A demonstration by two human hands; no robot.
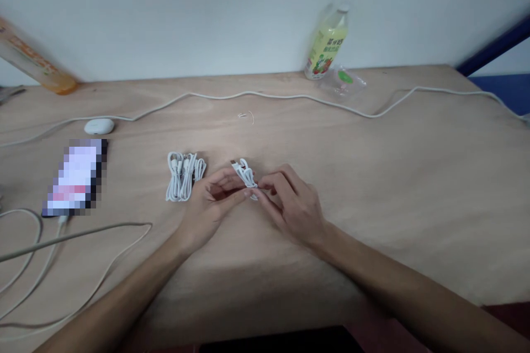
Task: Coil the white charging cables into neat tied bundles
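At the back of the light-brown, wood-toned worktop [397, 182] we have a clear plastic bottle with a yellow-green label [329, 44]; we cannot tell how full it is. At the far left, a clear bottle with orange lettering [39, 63] shows orange at its base. A rounded white plastic case [99, 126] sits shut, its contents hidden.

Between our hands, raised in front of us, is a small bundle of white cable [245, 172], folded into tight loops, with a metal-tipped plug pointing up and to the left. Our left hand [207, 204] has its thumb and fingers clamped on the lower end; our right hand [296, 204] has its thumb and index fingertip pinched together on that same end. Just beyond the left hand lie neatly coiled white cables [181, 177], side by side.

The worktop's broadest stretch runs to the right of our right hand, as far as its right edge. A long white cord [248, 94] crosses near the back edge, and a dark-edged phone [77, 179], its screen pixelated, lies well to our left with a cable plugged in.
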